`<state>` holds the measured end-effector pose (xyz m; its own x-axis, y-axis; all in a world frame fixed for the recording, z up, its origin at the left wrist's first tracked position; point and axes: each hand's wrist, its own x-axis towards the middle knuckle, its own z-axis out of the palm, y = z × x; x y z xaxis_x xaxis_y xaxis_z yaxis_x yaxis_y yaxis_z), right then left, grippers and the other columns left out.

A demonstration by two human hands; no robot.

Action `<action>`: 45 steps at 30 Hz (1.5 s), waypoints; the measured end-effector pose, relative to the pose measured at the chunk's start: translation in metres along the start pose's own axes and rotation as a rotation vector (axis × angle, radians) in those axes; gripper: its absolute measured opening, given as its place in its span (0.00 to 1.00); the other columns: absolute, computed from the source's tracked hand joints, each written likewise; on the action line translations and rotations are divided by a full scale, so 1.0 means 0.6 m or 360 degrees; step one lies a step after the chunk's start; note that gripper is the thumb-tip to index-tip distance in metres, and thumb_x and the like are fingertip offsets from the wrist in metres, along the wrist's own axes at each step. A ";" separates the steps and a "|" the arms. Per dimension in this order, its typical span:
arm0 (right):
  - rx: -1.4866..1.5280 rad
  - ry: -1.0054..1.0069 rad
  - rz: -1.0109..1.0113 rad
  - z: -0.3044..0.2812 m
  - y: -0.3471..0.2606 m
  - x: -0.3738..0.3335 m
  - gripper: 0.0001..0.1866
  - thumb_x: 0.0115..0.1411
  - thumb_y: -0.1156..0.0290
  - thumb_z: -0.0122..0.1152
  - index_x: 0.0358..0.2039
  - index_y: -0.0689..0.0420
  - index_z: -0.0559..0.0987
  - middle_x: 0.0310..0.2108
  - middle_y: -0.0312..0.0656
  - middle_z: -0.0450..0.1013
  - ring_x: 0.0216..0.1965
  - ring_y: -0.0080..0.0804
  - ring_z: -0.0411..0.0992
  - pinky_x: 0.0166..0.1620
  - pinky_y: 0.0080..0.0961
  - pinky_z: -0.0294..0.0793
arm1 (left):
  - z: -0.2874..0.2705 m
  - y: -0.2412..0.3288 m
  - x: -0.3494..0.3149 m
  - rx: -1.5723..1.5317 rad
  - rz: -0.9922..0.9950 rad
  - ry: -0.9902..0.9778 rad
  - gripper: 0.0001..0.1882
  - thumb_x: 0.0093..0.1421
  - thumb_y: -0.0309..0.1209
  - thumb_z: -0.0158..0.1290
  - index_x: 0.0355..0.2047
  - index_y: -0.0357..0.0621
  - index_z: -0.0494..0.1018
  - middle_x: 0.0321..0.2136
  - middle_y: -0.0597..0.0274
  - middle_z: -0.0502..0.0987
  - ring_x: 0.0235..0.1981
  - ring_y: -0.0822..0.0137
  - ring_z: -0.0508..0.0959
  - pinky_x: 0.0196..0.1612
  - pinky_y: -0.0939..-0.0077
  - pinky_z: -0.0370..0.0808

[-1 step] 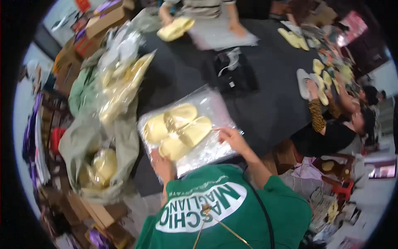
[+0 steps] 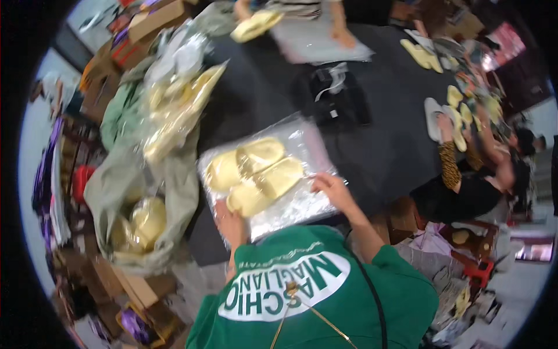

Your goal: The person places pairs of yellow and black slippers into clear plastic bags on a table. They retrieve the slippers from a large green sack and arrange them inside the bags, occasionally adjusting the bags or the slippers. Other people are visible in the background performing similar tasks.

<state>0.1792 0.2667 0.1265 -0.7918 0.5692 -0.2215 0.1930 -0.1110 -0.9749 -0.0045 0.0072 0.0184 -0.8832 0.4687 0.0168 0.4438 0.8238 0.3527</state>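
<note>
My feed's centre: clear bag (image 2: 285,216), two yellow slippers (image 2: 251,196) inside. Left hand (image 2: 232,224) touches at seven o'clock, right hand (image 2: 335,191) at three — I can't tell either grip. Sack (image 2: 176,203) at eight — bagged yellow pieces (image 2: 149,222) within.

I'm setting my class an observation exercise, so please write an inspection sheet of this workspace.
Surface: dark table.
Work items: yellow slippers on or inside a clear bag; cannot tell which.
Clutter: grey-green sack at left, holding bagged yellow things.
Hands: left hand at the bag's near-left edge, right hand at its right side.
Cables: white cord on a black object beyond the bag.
Surroundings: co-workers at far and right sides; cardboard boxes at left.
</note>
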 end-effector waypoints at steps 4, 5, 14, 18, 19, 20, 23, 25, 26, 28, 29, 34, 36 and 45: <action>0.0081 0.0068 0.0181 -0.012 0.017 0.005 0.10 0.62 0.72 0.50 0.38 0.63 0.76 0.26 0.37 0.73 0.30 0.21 0.71 0.38 0.19 0.71 | 0.001 -0.001 0.003 -0.0042 -0.0106 -0.0131 0.30 0.62 0.37 0.36 0.64 0.42 0.48 0.65 0.56 0.48 0.67 0.59 0.46 0.65 0.57 0.43; 0.0140 0.0026 0.0188 -0.020 0.017 0.006 0.10 0.62 0.72 0.50 0.39 0.63 0.76 0.26 0.36 0.73 0.30 0.21 0.71 0.38 0.20 0.71 | 0.005 -0.003 0.003 -0.0054 -0.0057 -0.0078 0.30 0.63 0.39 0.34 0.64 0.43 0.48 0.65 0.56 0.48 0.67 0.59 0.46 0.65 0.56 0.43; -0.0772 -0.0733 -0.0311 -0.038 -0.010 0.066 0.12 0.55 0.79 0.52 0.40 0.63 0.76 0.55 0.45 0.67 0.58 0.38 0.62 0.58 0.32 0.60 | 0.021 -0.020 -0.004 -0.0042 0.0010 0.0045 0.30 0.66 0.45 0.29 0.64 0.43 0.49 0.65 0.57 0.48 0.66 0.58 0.47 0.64 0.52 0.45; -0.1632 -0.0839 -0.0920 0.016 0.007 0.133 0.24 0.55 0.72 0.57 0.54 0.55 0.68 0.61 0.39 0.59 0.62 0.42 0.55 0.62 0.40 0.53 | 0.026 -0.022 -0.004 -0.0043 0.0004 0.0039 0.30 0.66 0.45 0.29 0.64 0.43 0.49 0.65 0.57 0.48 0.66 0.58 0.47 0.64 0.53 0.44; -0.1565 -0.0855 -0.1087 0.030 0.039 0.158 0.27 0.55 0.66 0.57 0.57 0.50 0.65 0.60 0.39 0.60 0.62 0.41 0.56 0.63 0.39 0.52 | 0.026 -0.020 -0.002 -0.0049 0.0014 0.0033 0.30 0.66 0.45 0.29 0.64 0.43 0.48 0.65 0.57 0.48 0.66 0.58 0.47 0.64 0.53 0.43; -0.1494 -0.0869 -0.1256 0.048 0.066 0.181 0.30 0.56 0.60 0.57 0.60 0.45 0.62 0.60 0.38 0.61 0.61 0.40 0.57 0.64 0.39 0.52 | 0.024 -0.018 0.001 -0.0058 0.0015 0.0022 0.30 0.65 0.44 0.30 0.64 0.43 0.48 0.65 0.57 0.48 0.66 0.58 0.47 0.64 0.53 0.43; -0.1629 -0.0945 -0.1359 0.134 0.051 0.217 0.29 0.51 0.63 0.60 0.56 0.50 0.67 0.57 0.43 0.63 0.60 0.41 0.58 0.65 0.40 0.49 | 0.023 -0.020 -0.001 -0.0059 -0.0003 0.0006 0.30 0.65 0.42 0.30 0.65 0.44 0.48 0.66 0.57 0.48 0.67 0.58 0.47 0.64 0.54 0.42; -0.1757 -0.1024 -0.1304 0.180 0.052 0.243 0.24 0.48 0.66 0.61 0.48 0.52 0.73 0.52 0.44 0.67 0.58 0.41 0.61 0.65 0.40 0.49 | 0.021 -0.017 0.001 -0.0065 0.0020 0.0012 0.29 0.65 0.41 0.30 0.65 0.44 0.48 0.66 0.57 0.48 0.67 0.58 0.47 0.64 0.54 0.42; -0.1895 -0.1085 -0.1154 0.206 0.056 0.258 0.21 0.47 0.67 0.60 0.44 0.53 0.75 0.49 0.44 0.69 0.56 0.40 0.62 0.64 0.40 0.49 | 0.020 -0.014 0.005 -0.0063 0.0036 0.0012 0.29 0.65 0.40 0.30 0.65 0.44 0.48 0.66 0.57 0.48 0.67 0.58 0.47 0.65 0.54 0.41; -0.2024 -0.1180 -0.1034 0.223 0.063 0.267 0.17 0.44 0.69 0.60 0.38 0.53 0.78 0.44 0.44 0.71 0.54 0.40 0.64 0.64 0.41 0.50 | 0.021 -0.015 0.001 -0.0071 0.0019 0.0023 0.29 0.64 0.40 0.30 0.64 0.44 0.48 0.66 0.57 0.47 0.67 0.57 0.47 0.65 0.54 0.41; -0.2026 -0.1194 -0.1064 0.226 0.064 0.267 0.15 0.43 0.71 0.60 0.36 0.53 0.79 0.41 0.45 0.72 0.52 0.39 0.65 0.63 0.41 0.51 | 0.020 -0.017 -0.003 -0.0089 0.0007 0.0032 0.29 0.65 0.40 0.30 0.64 0.44 0.48 0.66 0.57 0.47 0.67 0.57 0.47 0.65 0.54 0.42; -0.1377 -0.0839 -0.1066 0.161 0.107 0.260 0.11 0.48 0.68 0.56 0.33 0.51 0.80 0.35 0.42 0.75 0.51 0.36 0.67 0.63 0.41 0.51 | 0.024 -0.023 -0.001 0.0044 0.0032 -0.0010 0.34 0.63 0.47 0.36 0.65 0.43 0.47 0.66 0.56 0.47 0.66 0.57 0.47 0.64 0.53 0.43; -0.1900 -0.0226 -0.1734 0.126 0.058 0.235 0.09 0.52 0.65 0.53 0.30 0.51 0.79 0.32 0.38 0.75 0.49 0.35 0.68 0.63 0.42 0.51 | 0.022 -0.022 -0.004 0.0109 -0.0003 -0.0043 0.37 0.62 0.51 0.39 0.65 0.43 0.46 0.66 0.55 0.47 0.66 0.57 0.46 0.64 0.52 0.43; -0.2493 0.0039 -0.1327 -0.130 -0.101 0.172 0.10 0.43 0.78 0.51 0.25 0.54 0.80 0.30 0.41 0.75 0.47 0.34 0.70 0.64 0.50 0.47 | 0.004 -0.012 0.002 0.0140 0.0096 -0.0032 0.45 0.56 0.59 0.44 0.64 0.41 0.48 0.65 0.52 0.47 0.66 0.55 0.47 0.64 0.51 0.45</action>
<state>0.1312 0.3958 0.1644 -0.9542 0.0754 0.2896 0.1137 0.9865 0.1177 -0.0083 0.0023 0.0136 -0.8516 0.5240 0.0163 0.5086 0.8182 0.2681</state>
